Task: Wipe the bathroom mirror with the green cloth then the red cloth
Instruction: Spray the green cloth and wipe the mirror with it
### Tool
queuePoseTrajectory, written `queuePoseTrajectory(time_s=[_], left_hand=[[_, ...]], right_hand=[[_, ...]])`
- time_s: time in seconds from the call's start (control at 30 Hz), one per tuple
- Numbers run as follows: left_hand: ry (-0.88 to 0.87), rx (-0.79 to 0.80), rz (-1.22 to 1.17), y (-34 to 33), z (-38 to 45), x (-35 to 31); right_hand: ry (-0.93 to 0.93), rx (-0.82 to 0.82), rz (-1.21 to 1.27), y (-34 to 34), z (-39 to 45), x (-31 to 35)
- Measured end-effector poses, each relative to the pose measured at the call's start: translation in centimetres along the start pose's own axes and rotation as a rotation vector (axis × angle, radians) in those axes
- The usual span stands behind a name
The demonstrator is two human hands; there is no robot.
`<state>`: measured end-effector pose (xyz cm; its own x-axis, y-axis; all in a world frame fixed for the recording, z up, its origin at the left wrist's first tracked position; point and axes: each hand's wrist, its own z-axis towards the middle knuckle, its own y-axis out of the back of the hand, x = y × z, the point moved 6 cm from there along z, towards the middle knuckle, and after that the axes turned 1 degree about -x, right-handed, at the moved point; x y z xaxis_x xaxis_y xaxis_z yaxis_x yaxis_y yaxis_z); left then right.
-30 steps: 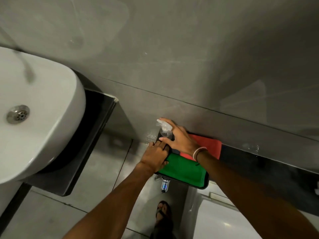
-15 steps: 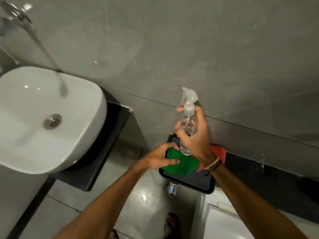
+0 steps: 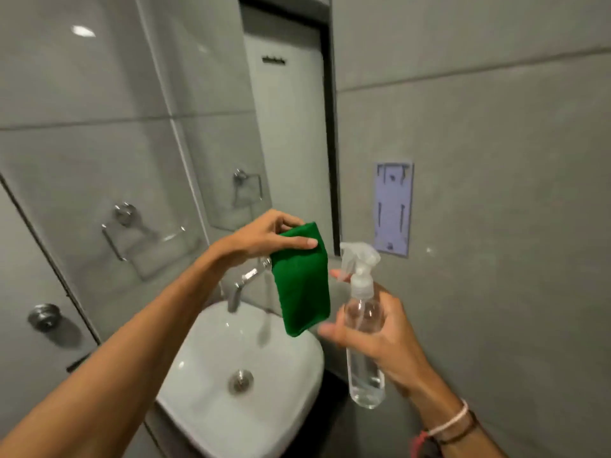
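My left hand pinches the top of the folded green cloth, which hangs down in front of the mirror's lower right corner. The mirror fills the upper left and reflects tiled walls, a door and towel rings. My right hand grips a clear spray bottle, held upright just right of the cloth, with its white nozzle pointing left toward the cloth. The red cloth is out of view.
A white basin with a chrome tap sits below the mirror, under both hands. A pale purple wall bracket is fixed to the grey tiled wall on the right.
Both hands have risen from the black tray, the left lifting the green cloth, the right the spray bottle. My view has swung up from the floor to the mirror and basin.
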<state>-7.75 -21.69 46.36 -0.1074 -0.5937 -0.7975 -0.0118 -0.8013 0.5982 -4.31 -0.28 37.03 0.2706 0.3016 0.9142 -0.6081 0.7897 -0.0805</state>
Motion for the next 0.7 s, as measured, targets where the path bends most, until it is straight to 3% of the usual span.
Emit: queuePoseTrajectory(time_s=[0.2,0.4,0.7], left_hand=[[-0.047,-0.036,0.074,7.4,-0.6,-4.2],[-0.074,-0.065,0.077,9.0,-2.3,-5.5],[-0.082,-0.021,0.088,9.1,-3.7,-7.3]], right_hand=[[0.006,-0.048,-0.167,-4.4,3.3,3.8],[0.07,-0.152,-0.558,-5.6,2.0,5.7],[0.083,-0.143,-0.646,-5.7,0.6,5.1]])
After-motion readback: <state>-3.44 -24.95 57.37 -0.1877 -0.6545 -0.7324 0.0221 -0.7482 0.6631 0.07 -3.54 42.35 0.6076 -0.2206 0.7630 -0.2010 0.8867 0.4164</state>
